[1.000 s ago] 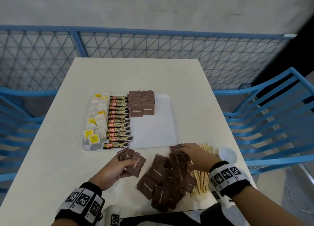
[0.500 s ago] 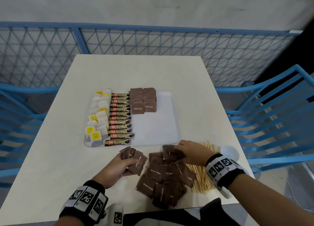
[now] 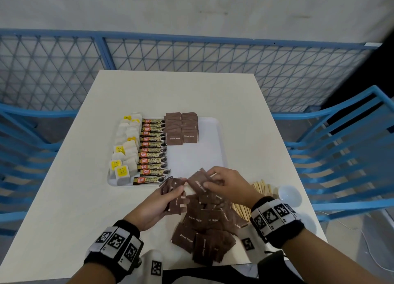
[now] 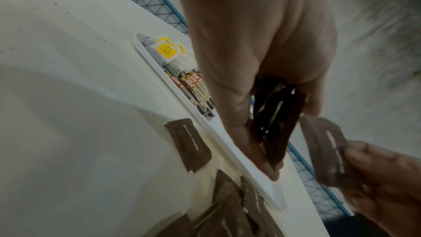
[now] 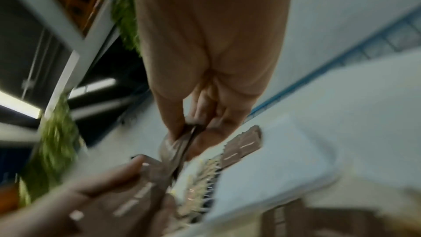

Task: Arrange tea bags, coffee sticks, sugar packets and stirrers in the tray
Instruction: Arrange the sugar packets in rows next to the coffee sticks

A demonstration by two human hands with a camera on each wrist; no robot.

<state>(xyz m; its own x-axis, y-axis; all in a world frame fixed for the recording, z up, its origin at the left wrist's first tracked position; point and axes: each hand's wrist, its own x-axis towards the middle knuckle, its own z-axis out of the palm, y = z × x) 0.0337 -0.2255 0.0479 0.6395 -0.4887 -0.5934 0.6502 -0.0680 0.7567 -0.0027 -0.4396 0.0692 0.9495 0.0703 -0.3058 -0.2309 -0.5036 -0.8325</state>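
Head view: left hand [image 3: 156, 202] grasps fanned sugar packets [image 3: 173, 195] as collecting stack; right hand [image 3: 227, 184] pinches one packet [image 3: 198, 182], angled toward stack, likely to batch before tray [image 3: 215, 149].

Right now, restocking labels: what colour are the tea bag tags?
Yellow tea bag tags, clearest in the head view.

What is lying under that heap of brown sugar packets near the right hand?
Wooden stirrers poke out from under the heap of brown sugar packets on the table. How many lie beneath is hidden by the packets and the right hand.
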